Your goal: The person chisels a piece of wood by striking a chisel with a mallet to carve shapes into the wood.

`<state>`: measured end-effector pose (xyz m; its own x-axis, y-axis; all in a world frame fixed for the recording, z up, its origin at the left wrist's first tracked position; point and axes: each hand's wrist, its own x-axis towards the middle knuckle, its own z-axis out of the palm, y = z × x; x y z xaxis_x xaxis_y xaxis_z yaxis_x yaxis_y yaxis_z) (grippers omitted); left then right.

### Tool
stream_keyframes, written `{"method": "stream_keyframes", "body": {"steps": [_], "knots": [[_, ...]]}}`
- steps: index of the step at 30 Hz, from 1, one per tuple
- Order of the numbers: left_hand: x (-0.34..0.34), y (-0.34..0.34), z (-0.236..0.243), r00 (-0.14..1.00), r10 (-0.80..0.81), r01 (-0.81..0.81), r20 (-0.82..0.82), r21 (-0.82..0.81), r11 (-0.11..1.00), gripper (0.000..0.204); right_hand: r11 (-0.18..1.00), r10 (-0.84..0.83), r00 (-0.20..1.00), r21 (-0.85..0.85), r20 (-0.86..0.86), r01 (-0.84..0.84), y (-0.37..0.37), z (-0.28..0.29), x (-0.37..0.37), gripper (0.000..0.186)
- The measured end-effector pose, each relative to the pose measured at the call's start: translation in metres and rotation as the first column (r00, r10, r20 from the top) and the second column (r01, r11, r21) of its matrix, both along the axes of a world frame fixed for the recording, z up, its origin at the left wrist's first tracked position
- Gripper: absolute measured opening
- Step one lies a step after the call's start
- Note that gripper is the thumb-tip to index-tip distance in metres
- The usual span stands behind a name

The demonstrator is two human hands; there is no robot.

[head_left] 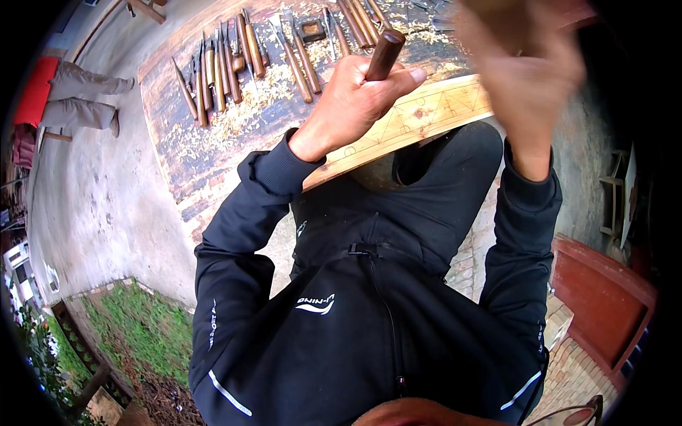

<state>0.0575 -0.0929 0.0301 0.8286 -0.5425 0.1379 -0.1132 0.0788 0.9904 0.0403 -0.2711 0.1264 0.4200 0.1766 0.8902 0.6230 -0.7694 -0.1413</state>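
Note:
My left hand is wrapped round the dark wooden handle of a chisel, its butt end pointing up. The hand hides the blade. Under and beside that fist a pale wooden board with pencilled lines and a knot lies along the near edge of the workbench. Raised at the right, my right hand is smeared by motion and closed on a brown wooden mallet, which is also blurred and partly cut off by the top edge.
Several wood-handled carving tools lie in rows across the far side of the bench, among curled shavings. A small dark block sits between them. A person in grey trousers is at the left. Right of me stands a red-brown wooden panel.

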Motion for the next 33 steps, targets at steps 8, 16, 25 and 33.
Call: {"method": "stream_keyframes", "body": {"steps": [8,16,25,33], "knots": [[0.016,0.020,-0.001,0.882,-0.400,0.386,-0.248,-0.105,0.916,0.040,0.960,0.145,0.988,-0.250,0.052,-0.128,0.005,0.009,0.009,0.050],[0.003,0.007,0.004,0.994,-0.096,0.092,-0.043,-0.092,0.991,0.055,0.961,0.174,0.975,-0.239,0.139,-0.138,0.011,0.010,0.015,0.048],[-0.005,0.003,0.004,0.997,0.055,-0.059,-0.058,-0.082,0.995,0.053,0.921,0.255,0.967,0.305,0.002,-0.244,0.011,0.023,0.008,0.063],[0.000,0.005,0.002,0.990,0.008,-0.024,-0.139,-0.116,0.993,0.049,0.960,0.134,0.988,-0.258,0.074,-0.111,0.010,0.009,0.015,0.050]]}}
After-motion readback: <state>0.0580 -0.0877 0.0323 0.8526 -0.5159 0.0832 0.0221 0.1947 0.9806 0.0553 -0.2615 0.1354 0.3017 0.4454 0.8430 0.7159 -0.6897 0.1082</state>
